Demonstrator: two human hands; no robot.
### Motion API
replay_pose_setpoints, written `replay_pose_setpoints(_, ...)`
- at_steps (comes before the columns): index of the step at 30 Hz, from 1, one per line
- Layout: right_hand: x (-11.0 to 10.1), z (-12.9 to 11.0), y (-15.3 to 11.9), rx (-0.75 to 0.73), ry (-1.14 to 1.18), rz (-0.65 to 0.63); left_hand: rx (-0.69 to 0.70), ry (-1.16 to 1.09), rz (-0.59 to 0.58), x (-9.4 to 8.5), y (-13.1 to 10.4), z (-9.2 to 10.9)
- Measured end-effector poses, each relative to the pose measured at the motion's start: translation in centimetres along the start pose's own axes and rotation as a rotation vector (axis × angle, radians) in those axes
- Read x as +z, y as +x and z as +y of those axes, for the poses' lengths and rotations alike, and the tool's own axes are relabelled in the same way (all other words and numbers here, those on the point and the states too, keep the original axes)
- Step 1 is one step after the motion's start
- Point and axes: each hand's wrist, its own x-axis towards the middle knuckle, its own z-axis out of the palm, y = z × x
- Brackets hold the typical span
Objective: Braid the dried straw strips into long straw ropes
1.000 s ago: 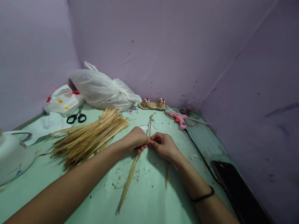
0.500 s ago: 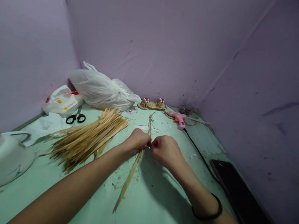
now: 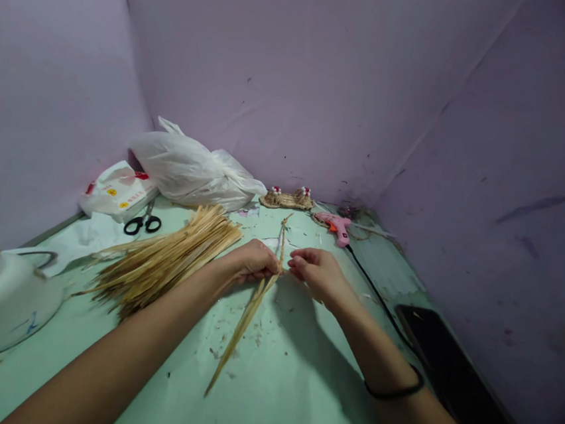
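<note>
A thin twisted cord of dried plant strips lies at the middle of the table, its knotted end pointing away from me. My left hand is closed on the cord's near end. From there a long loose dried strip runs down toward me. Just right of the cord, my right hand has its fingers curled and pinched on another strip, which seems to run from the cord under the fingers; most of it is hidden. Left of my hands lies a thick bundle of dried strips.
Black-handled scissors, a tissue pack and a white plastic bag lie at back left. A white pot stands at left. Woven slippers and a pink glue gun are behind; a phone lies right.
My hands have moved apart: the left slightly left, the right to the right with its fingers loosened somewhat. The loose strip's near end has swung a little left.
</note>
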Motion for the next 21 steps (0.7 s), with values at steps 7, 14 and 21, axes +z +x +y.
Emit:
replay_pose_setpoints(7,1.5,0.8,0.2,0.113,0.017,-0.128,-0.058,0.13,0.024,0.2,-0.8,0.9)
replay_pose_setpoints(14,1.7,1.0,0.4,0.177,0.119,-0.105,-0.029,0.65,0.267,0.8,-2.3,2.5)
replay_pose_setpoints(21,1.4,1.9,0.3,0.231,0.38,-0.188,0.102,0.798,0.321,5.4,-4.5,2.8)
